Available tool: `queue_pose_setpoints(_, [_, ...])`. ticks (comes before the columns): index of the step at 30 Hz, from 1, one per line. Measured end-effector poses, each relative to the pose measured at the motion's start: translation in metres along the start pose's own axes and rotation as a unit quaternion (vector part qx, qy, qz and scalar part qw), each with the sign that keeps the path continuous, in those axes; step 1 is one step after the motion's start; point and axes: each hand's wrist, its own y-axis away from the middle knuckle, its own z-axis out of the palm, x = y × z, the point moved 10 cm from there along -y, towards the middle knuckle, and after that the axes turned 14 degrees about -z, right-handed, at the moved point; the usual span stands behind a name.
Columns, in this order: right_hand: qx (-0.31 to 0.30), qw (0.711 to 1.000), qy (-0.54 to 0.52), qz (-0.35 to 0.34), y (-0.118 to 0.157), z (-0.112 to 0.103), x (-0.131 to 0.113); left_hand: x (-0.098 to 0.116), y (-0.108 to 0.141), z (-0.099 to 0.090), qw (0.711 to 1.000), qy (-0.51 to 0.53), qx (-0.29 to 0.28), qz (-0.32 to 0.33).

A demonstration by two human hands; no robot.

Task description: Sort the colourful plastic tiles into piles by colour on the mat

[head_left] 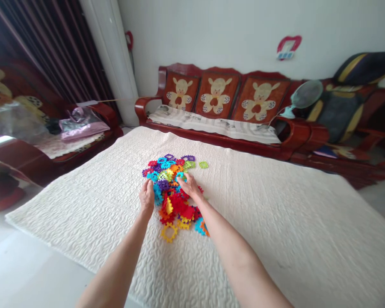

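Observation:
A pile of coloured plastic gear pieces [179, 204] in red, blue, purple, orange, yellow and green lies on a white quilted cover [259, 205]. At the pile's left edge is my left hand [146, 196], its fingers close together beside blue pieces [158, 195]; what they hold, if anything, is hidden. My right hand [189, 186] reaches over the right side of the pile, thumb and fingers around a small blue piece [180, 176]. A yellow gear ring [169, 232] lies at the near end, and a green one [203, 164] sits apart at the far right.
Behind the covered surface stands a red wooden sofa [211, 128] with bear-patterned cushions [215, 95]. An armchair at the left holds a pink plastic bag [81, 124]. A small fan [306, 94] and a dark massage cushion [340, 113] are at the right.

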Motion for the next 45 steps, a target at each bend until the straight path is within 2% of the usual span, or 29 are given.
queue_pose_setpoints(2, [0.005, 0.998, -0.045, -0.041, 0.006, 0.004, -0.022, 0.005, 0.005, -0.009, 1.0, -0.013, 0.003, 0.013])
queue_pose_setpoints(4, [0.031, 0.99, -0.076, -0.117, 0.016, -0.003, -0.047, 0.012, 0.015, -0.015, 0.999, -0.03, 0.0, 0.033])
queue_pose_setpoints(6, [0.083, 0.978, -0.071, -0.179, 0.031, -0.025, -0.061, 0.02, 0.03, -0.017, 0.998, -0.042, -0.007, 0.054])
queue_pose_setpoints(7, [0.112, 0.973, -0.059, -0.191, 0.04, -0.04, -0.06, 0.027, 0.039, -0.016, 0.995, -0.055, -0.012, 0.076])
queue_pose_setpoints(9, [0.165, 0.971, -0.028, -0.172, 0.06, -0.073, -0.042, 0.046, 0.061, -0.009, 0.983, -0.109, -0.021, 0.149])
queue_pose_setpoints(12, [0.216, 0.972, 0.012, -0.095, 0.095, -0.12, 0.011, 0.068, 0.105, 0.014, 0.945, -0.2, -0.041, 0.257])
queue_pose_setpoints(14, [0.227, 0.972, 0.045, -0.034, 0.122, -0.139, 0.05, 0.072, 0.135, 0.033, 0.927, -0.227, -0.068, 0.289])
queue_pose_setpoints(15, [0.213, 0.972, 0.098, 0.015, 0.136, -0.144, 0.07, 0.072, 0.151, 0.046, 0.917, -0.24, -0.088, 0.306])
queue_pose_setpoints(16, [0.19, 0.97, 0.147, 0.049, 0.148, -0.145, 0.085, 0.071, 0.167, 0.059, 0.906, -0.252, -0.109, 0.322])
queue_pose_setpoints(18, [0.148, 0.96, 0.23, 0.067, 0.166, -0.141, 0.1, 0.064, 0.202, 0.088, 0.877, -0.282, -0.16, 0.355])
queue_pose_setpoints(22, [0.113, 0.94, 0.318, 0.044, 0.179, -0.128, 0.097, 0.035, 0.253, 0.139, 0.809, -0.376, -0.25, 0.376])
queue_pose_setpoints(25, [0.101, 0.934, 0.338, 0.052, 0.179, -0.126, 0.094, 0.019, 0.27, 0.159, 0.769, -0.425, -0.281, 0.386])
queue_pose_setpoints(28, [0.102, 0.931, 0.347, 0.052, 0.177, -0.127, 0.094, 0.018, 0.267, 0.165, 0.74, -0.451, -0.288, 0.407])
queue_pose_setpoints(33, [0.108, 0.925, 0.362, 0.042, 0.177, -0.128, 0.094, 0.03, 0.231, 0.16, 0.713, -0.484, -0.272, 0.428])
queue_pose_setpoints(38, [0.12, 0.921, 0.369, 0.037, 0.178, -0.13, 0.09, 0.035, 0.186, 0.144, 0.716, -0.5, -0.246, 0.421])
queue_pose_setpoints(45, [0.122, 0.917, 0.378, 0.033, 0.176, -0.132, 0.087, 0.041, 0.131, 0.11, 0.732, -0.505, -0.208, 0.407])
